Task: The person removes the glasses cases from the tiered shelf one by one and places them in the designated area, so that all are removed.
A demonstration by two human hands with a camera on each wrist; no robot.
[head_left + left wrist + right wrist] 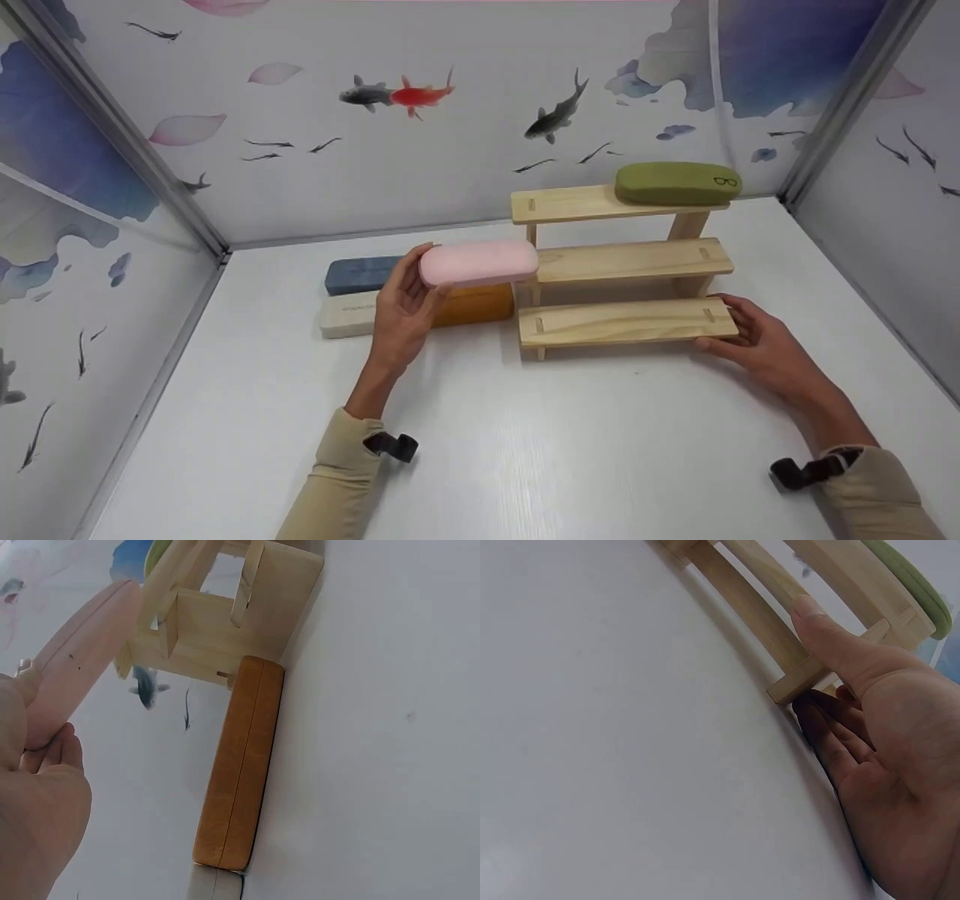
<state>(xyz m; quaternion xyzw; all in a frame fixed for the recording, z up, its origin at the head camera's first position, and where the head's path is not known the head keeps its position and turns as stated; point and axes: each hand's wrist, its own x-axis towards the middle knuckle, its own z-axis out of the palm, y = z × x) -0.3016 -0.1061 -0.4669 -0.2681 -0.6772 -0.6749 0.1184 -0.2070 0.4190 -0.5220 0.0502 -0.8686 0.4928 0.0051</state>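
My left hand (401, 319) grips the left end of a pink glasses case (480, 262), held up off the table just left of a three-step wooden rack (637, 262). In the left wrist view the pink case (86, 652) tilts, with thumb and fingers on its near end. My right hand (772, 345) holds the right end of the rack's lowest step, thumb at the front and fingers round the end; the right wrist view shows these fingers (832, 727) at the step's leg. A green glasses case (675, 184) with a spectacles mark lies on the top step, toward the right.
Left of the rack lie a blue case (360, 275), a cream case (349, 313) and an orange-brown case (480, 305), partly hidden by my left hand and the pink case. Printed panels (465, 165) with fish wall in the white table (525, 450).
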